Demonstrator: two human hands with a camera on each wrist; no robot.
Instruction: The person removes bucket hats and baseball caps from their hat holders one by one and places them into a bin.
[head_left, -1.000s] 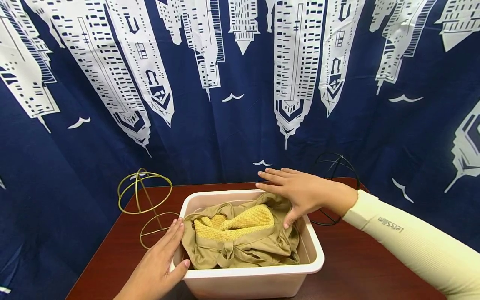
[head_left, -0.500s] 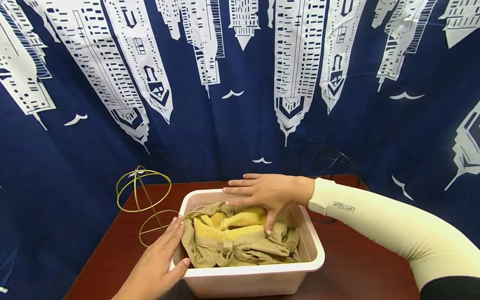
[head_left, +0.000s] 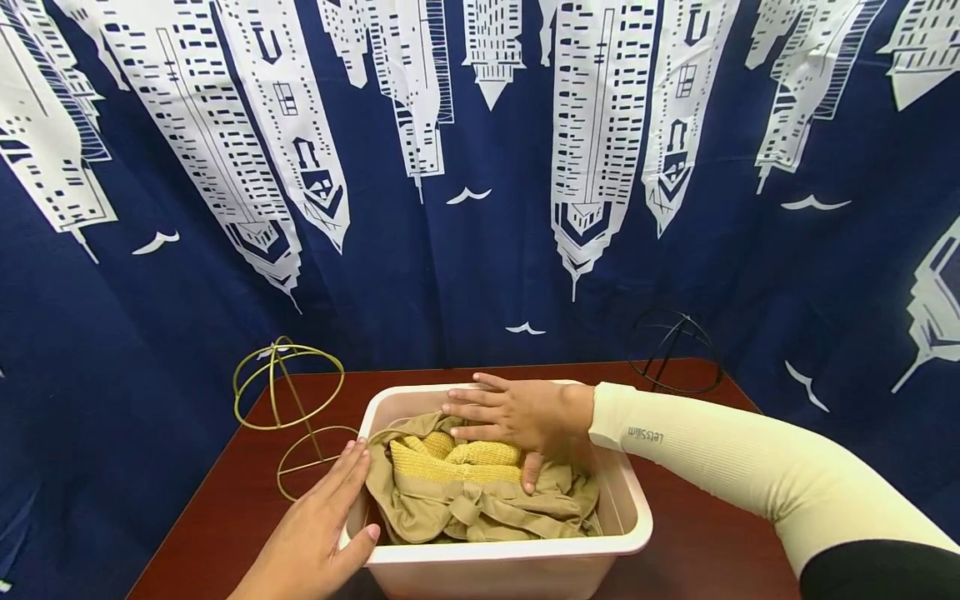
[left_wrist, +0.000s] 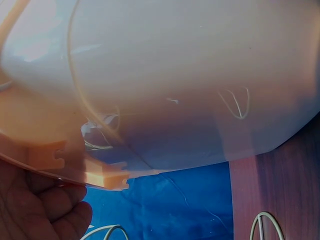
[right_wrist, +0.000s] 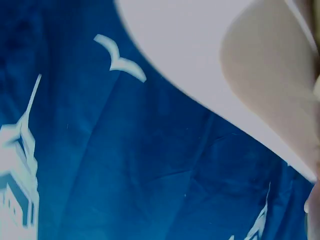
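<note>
A white plastic bin [head_left: 495, 571] stands on the table, holding a bunched khaki cloth garment [head_left: 420, 517] with a tied strap at its front. On top of it lies a yellow knitted item [head_left: 431, 465]. My left hand [head_left: 318, 521] rests against the bin's left rim, fingers extended and thumb by the front corner; the left wrist view shows its fingers [left_wrist: 60, 210] at the rim. My right hand [head_left: 517, 421] lies spread over the right part of the cloth and the yellow knit, thumb down on the khaki fabric. Its palm side is hidden.
A gold wire stand [head_left: 288, 387] is left of the bin, a black wire stand [head_left: 678, 354] behind it to the right. The table [head_left: 232, 492] is dark reddish wood. A navy curtain [head_left: 480, 267] with white buildings hangs behind.
My right hand has moved left and down from the bin's right side onto the cloth and knit. The yellow knit looks more folded over. My left hand stays at the rim.
</note>
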